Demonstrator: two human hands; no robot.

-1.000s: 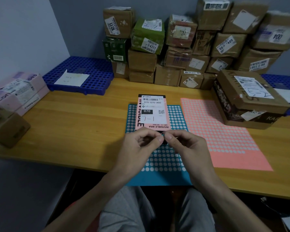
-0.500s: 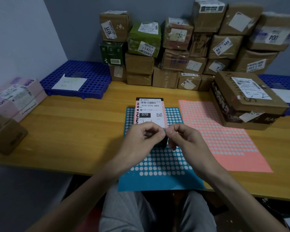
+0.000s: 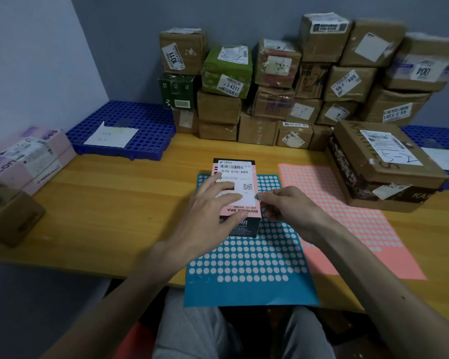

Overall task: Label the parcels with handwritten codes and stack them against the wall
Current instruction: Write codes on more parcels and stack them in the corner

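Wooden desk, parcels stacked at the far wall. Mid-desk, my left hand lies flat, fingers straight, on the pink box; my right hand pinches a blue dot sticker at its right edge. If my press slackens, the box could slide and skew the dot.

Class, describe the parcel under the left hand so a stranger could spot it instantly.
On the wooden table, find the blue dot-sticker sheet at the near edge. The pink parcel lies on its far end, under the left hand. Unlike the brown cartons behind, it has a pink top, black sides and a label reading 070-070-A80.
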